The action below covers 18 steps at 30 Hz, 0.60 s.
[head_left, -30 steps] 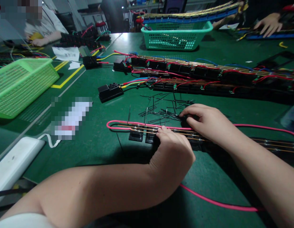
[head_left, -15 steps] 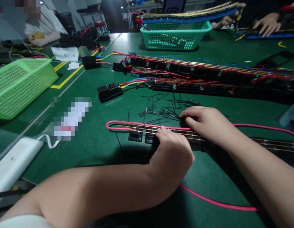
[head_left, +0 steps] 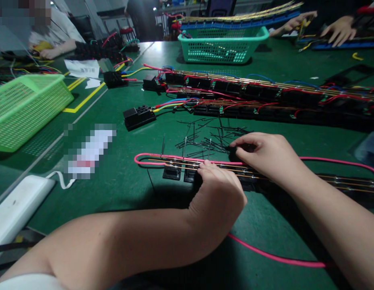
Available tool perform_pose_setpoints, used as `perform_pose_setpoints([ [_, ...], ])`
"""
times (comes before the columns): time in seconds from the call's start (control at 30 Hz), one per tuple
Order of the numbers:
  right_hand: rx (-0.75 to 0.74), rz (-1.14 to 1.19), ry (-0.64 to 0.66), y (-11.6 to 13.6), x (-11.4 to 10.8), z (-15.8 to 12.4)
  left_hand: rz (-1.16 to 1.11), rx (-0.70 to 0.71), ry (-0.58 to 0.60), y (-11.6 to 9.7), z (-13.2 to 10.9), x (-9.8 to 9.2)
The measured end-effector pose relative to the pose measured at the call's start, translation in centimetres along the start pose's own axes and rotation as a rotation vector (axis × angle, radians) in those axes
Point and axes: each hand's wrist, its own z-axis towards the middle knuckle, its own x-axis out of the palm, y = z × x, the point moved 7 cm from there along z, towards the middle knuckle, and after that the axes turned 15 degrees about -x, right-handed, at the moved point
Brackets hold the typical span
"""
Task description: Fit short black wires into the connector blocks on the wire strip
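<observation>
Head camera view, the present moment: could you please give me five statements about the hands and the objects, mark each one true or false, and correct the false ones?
1. The left hand touches the near strip of black modules. True.
2. The pink cable runs straight at its left end. False: the pink cable bends back there in a loop.
3. The right hand is beside the scattered black cable ties. True.
4. The light green basket stands to the right of the teal basket. False: the light green basket stands to the left of the teal basket.
5. The black connector block lies on the green table. True.
</observation>
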Motion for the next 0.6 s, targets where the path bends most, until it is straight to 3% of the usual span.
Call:
perform_pose_setpoints([
  [0.17, 0.037, 0.023, 0.004, -0.05, -0.01, -0.09, 0.011, -0.003, -0.009, 0.02, -0.04, -0.04],
  [0.6, -0.050, -0.022, -0.069, 0.32, -0.49, -0.06, 0.016, 0.006, -0.022, -0.03, 0.04, 0.19],
])
